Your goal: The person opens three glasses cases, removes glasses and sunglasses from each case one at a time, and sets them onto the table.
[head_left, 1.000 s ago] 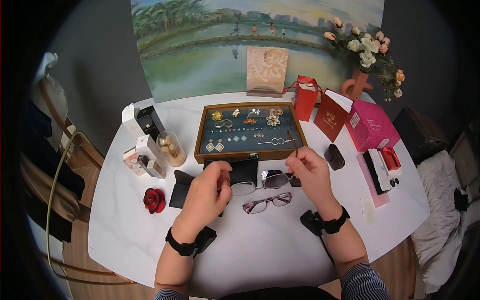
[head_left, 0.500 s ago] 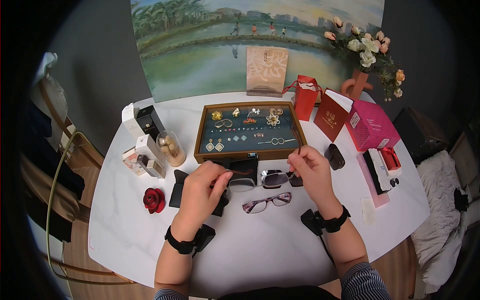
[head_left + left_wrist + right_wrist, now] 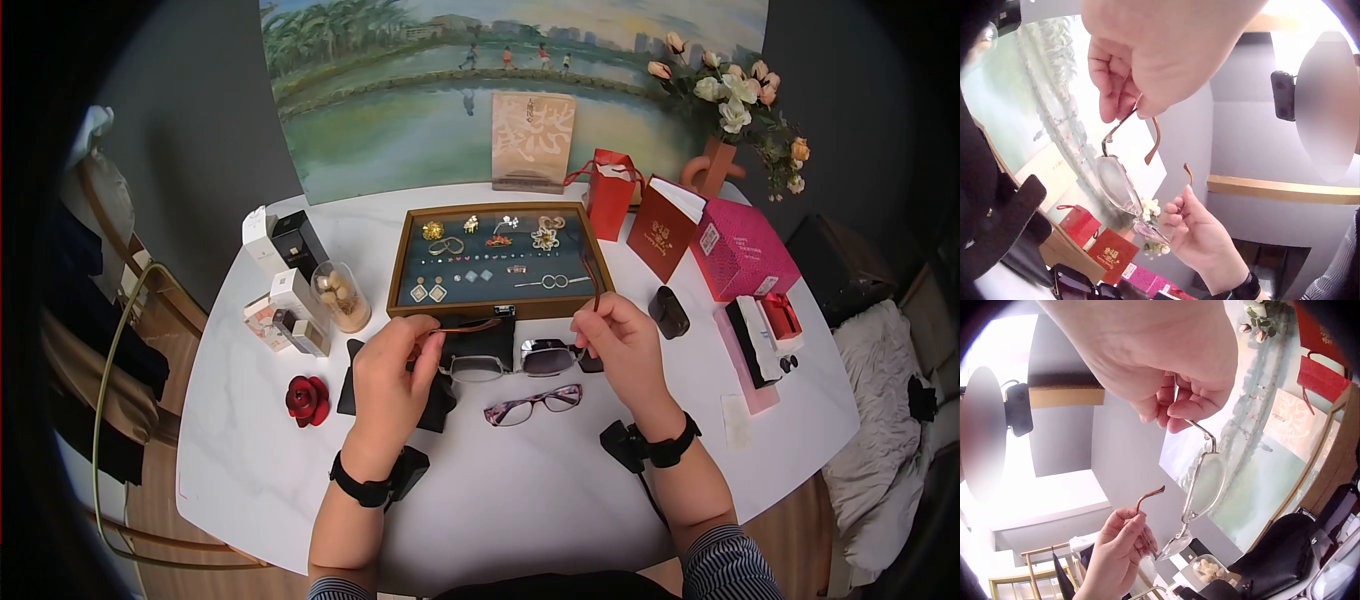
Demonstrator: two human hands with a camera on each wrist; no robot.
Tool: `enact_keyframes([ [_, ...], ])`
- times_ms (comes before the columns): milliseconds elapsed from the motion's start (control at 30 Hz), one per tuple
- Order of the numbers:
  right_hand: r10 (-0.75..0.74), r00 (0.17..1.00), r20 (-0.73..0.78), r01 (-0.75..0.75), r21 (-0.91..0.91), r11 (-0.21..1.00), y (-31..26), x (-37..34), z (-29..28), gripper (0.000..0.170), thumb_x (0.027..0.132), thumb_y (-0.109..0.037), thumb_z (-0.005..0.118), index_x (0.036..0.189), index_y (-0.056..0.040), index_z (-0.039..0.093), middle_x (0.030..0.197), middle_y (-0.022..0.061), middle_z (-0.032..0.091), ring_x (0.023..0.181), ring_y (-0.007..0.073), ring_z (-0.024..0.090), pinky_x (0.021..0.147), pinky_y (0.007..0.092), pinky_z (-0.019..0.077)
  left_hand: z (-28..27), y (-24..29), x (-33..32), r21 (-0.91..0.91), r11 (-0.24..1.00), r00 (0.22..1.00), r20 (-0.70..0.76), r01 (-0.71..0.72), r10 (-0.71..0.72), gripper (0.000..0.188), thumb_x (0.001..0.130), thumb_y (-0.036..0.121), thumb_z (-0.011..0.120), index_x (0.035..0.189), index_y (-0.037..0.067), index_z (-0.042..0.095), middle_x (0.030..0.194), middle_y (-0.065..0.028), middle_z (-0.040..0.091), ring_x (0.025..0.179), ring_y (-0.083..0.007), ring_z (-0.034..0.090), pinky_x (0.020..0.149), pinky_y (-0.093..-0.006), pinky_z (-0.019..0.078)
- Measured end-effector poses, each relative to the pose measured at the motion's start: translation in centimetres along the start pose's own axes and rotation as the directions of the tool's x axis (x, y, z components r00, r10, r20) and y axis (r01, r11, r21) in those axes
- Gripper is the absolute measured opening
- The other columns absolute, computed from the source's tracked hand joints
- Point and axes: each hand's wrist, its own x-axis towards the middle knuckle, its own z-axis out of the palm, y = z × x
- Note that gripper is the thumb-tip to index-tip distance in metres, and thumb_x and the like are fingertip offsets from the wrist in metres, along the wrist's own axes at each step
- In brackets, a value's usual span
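Observation:
Both hands hold a pair of thin metal-framed glasses [image 3: 476, 369] by its temples above the table. The left hand [image 3: 392, 385] pinches one temple between thumb and fingers, its brown tip sticking out past them. At the other temple, the right hand [image 3: 628, 350] pinches with the brown tip pointing up. In the left wrist view a clear lens [image 3: 1116, 184] hangs below the left hand [image 3: 1147, 56]; in the right wrist view the other lens [image 3: 1205, 484] is below the right hand [image 3: 1160, 362]. Purple-patterned glasses [image 3: 533, 405] lie on the table beneath.
A framed jewelry case [image 3: 397, 290] lies behind the hands, with black pouches [image 3: 440, 405] and dark sunglasses [image 3: 548, 357] in front. Small boxes [image 3: 290, 300], a glass dome [image 3: 342, 298] and a red rose [image 3: 308, 401] stand left. A black case [image 3: 669, 312] and a pink box [image 3: 745, 250] are right.
The left hand has moved slightly left and up and now pinches a temple whose tip shows. The held glasses have shifted slightly left and up; the right hand has barely moved.

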Motion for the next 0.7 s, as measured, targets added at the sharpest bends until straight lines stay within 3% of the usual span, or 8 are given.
enact_keyframes([
  [167,-0.017,1.0,0.017,0.017,0.003,1.0,0.2,-0.1,0.3,0.017,0.092,-0.011,0.065,0.081,-0.0013,0.055,0.08,-0.0002,0.054,0.069,0.0065,0.054,0.061,0.0209,0.043,-0.3,-0.4,0.1,0.089,0.991,0.995,-0.003,-0.102,0.103,0.013,0.08,0.001,0.071,0.083,0.001,0.059,0.071,-0.0086,0.059,0.059,-0.0202,0.058,0.053,-0.0291,0.0464],
  [300,-0.023,0.999,0.023,0.024,-0.003,1.0,0.2,-0.3,0.6,0.018,0.092,-0.011,0.065,0.081,-0.0012,0.055,0.079,-0.0006,0.054,0.068,0.0061,0.054,0.059,0.021,0.0426,-0.6,-0.1,0.0,0.087,0.991,0.994,-0.029,-0.105,0.108,0.012,0.08,0.0,0.07,0.08,0.0,0.058,0.071,-0.0091,0.058,0.059,-0.0208,0.057,0.052,-0.0287,0.0446],
  [400,-0.027,0.999,0.035,0.026,0.01,1.0,0.2,-0.4,0.7,0.019,0.092,-0.012,0.064,0.08,-0.0012,0.055,0.078,-0.0008,0.053,0.068,0.0055,0.053,0.058,0.0211,0.0424,-0.9,0.2,0.0,0.048,0.997,0.998,-0.016,-0.054,0.055,0.009,0.087,0.002,0.064,0.083,-0.001,0.058,0.073,-0.0073,0.057,0.062,-0.0152,0.055,0.058,-0.0255,0.0446],
  [500,-0.03,0.999,0.044,0.031,-0.019,0.999,0.2,-0.4,0.7,0.02,0.093,-0.013,0.064,0.08,-0.0009,0.055,0.077,-0.0011,0.053,0.068,0.0051,0.053,0.059,0.021,0.0426,-1.1,0.6,0.2,0.068,0.995,0.996,-0.03,-0.078,0.08,0.013,0.092,0.007,0.058,0.083,-0.003,0.061,0.071,-0.007,0.055,0.063,-0.0163,0.054,0.059,-0.0277,0.0429],
  [567,-0.019,0.999,0.044,0.02,-0.022,1.0,0.2,-0.4,0.8,0.021,0.093,-0.014,0.065,0.08,-0.0007,0.055,0.077,-0.0012,0.053,0.067,0.0049,0.052,0.058,0.0209,0.0424,-1.4,0.6,0.1,0.095,0.995,0.999,0.046,-0.021,0.017,0.024,0.097,0.012,0.051,0.087,-0.004,0.066,0.071,-0.0077,0.055,0.065,-0.0171,0.055,0.061,-0.0294,0.0433],
  [700,-0.014,0.999,0.038,0.015,-0.013,1.0,0.2,-0.5,0.9,0.021,0.093,-0.014,0.064,0.08,-0.0006,0.054,0.077,-0.0013,0.052,0.066,0.005,0.051,0.058,0.0209,0.0421,-0.6,0.3,0.2,0.056,0.998,1.0,-0.001,-0.031,0.031,0.021,0.094,0.009,0.055,0.084,-0.002,0.069,0.067,-0.0092,0.054,0.058,-0.0231,0.053,0.053,-0.0328,0.0404],
])
